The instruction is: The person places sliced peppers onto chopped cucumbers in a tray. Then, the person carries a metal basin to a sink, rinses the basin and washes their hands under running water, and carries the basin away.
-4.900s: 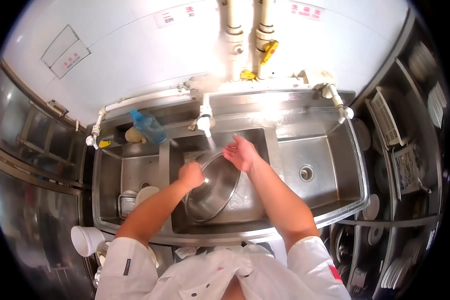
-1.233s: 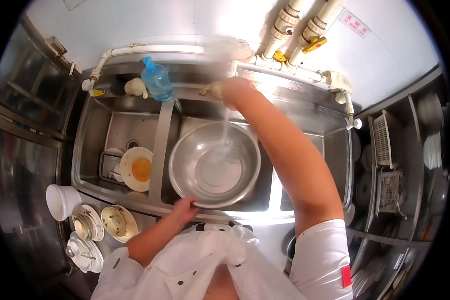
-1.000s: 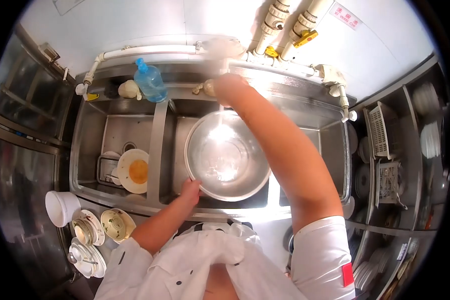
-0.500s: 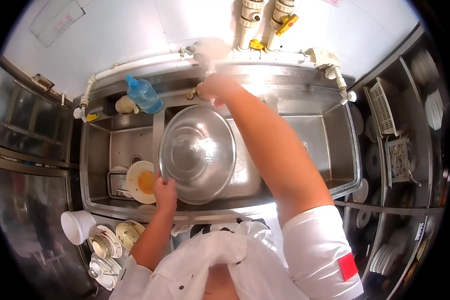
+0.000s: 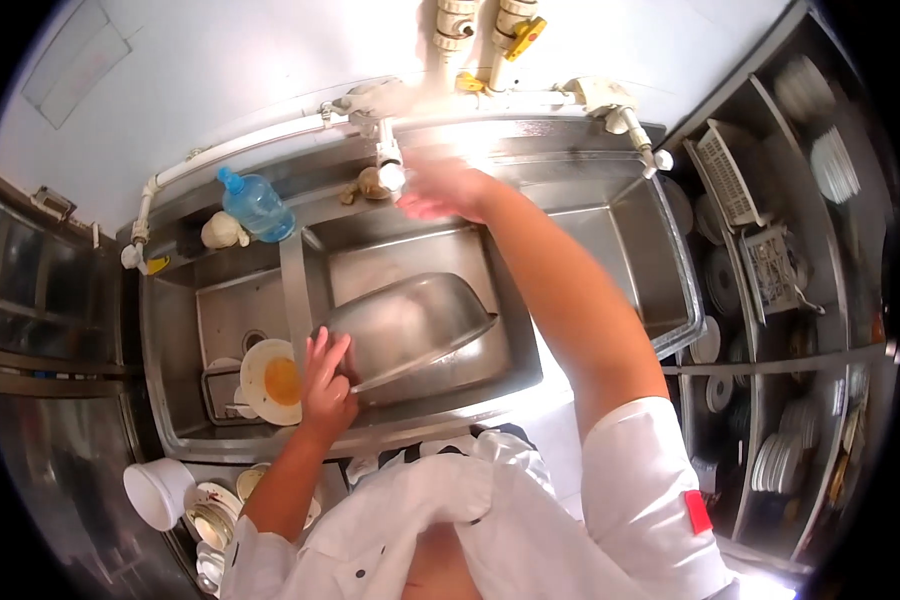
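Note:
A large metal basin [image 5: 410, 325] is tipped on its side in the middle sink compartment [image 5: 420, 257], its outer wall towards me and its rim facing the lower right. My left hand [image 5: 328, 388] grips the basin at its left end, fingers spread along the metal. Beside the white tap [image 5: 390, 175] on the back ledge is my right hand [image 5: 445, 192], slightly smeared, with fingers stretched out and nothing visible in them. A bowl with orange residue [image 5: 270, 382] rests in the left compartment, just left of my left hand.
A blue plastic bottle [image 5: 257, 205] and a pale lump [image 5: 222, 231] stand on the back ledge. Stacked dirty dishes [image 5: 210, 515] and a white bucket [image 5: 160, 493] are at lower left. Shelves with plates [image 5: 835, 165] and baskets [image 5: 730, 172] line the right side.
The basin has turned from its round face towards me onto its side. My right hand has come off the tap, which now shows. The view has shifted a little.

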A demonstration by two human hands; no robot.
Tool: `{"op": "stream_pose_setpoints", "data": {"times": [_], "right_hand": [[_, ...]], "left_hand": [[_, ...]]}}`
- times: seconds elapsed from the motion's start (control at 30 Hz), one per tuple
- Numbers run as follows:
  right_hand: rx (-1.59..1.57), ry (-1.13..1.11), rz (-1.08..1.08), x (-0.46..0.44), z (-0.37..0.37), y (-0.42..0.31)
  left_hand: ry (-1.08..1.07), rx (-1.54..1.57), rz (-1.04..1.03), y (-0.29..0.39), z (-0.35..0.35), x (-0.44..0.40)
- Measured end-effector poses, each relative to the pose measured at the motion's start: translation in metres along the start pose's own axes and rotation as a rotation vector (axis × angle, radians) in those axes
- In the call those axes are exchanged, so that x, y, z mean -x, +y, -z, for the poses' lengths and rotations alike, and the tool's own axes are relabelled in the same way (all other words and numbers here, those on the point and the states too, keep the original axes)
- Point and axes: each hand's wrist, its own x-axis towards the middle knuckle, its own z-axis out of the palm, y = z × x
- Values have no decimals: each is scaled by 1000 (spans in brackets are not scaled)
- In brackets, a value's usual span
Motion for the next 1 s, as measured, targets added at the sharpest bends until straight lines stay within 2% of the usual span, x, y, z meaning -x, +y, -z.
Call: {"op": "stream_pose_setpoints", "data": {"times": [0.03,0.1,0.17,0.23,0.27,0.3,0.4,0.5,0.6,0.63,0.77,0.87,0.97,1.0], "right_hand": [[-185,19,68,13,16,21],[887,336,129,2,67,100],[1375,308,235,64,84,143],[1045,401,218,90,101,196],[1003,425,225,107,106,215],[1063,433,165,129,102,215],[865,513,317,162,94,243],[979,570,466,179,81,225],[863,431,310,189,77,192],[841,460,326,186,77,191],[803,348,335,186,89,198],[936,296,629,188,100,236],[889,79,458,195,103,241],[886,61,469,199,102,241]], "left_hand": [[11,21,-28,3,5,-2],[0,35,-60,0,12,-1],[-7,65,-108,4,22,-8],[-31,68,-162,5,31,-16],[-42,65,-182,7,34,-18],[-58,63,-191,10,37,-21],[-98,16,-244,17,38,-24],[-122,-51,-287,40,38,-25],[-159,-95,-280,65,32,-18],[-158,-112,-286,80,30,-20],[-285,-204,-351,120,11,-15],[-374,-237,-386,148,2,-18],[-352,-282,-334,171,-7,-12],[-337,-288,-323,178,-8,-8]]}}
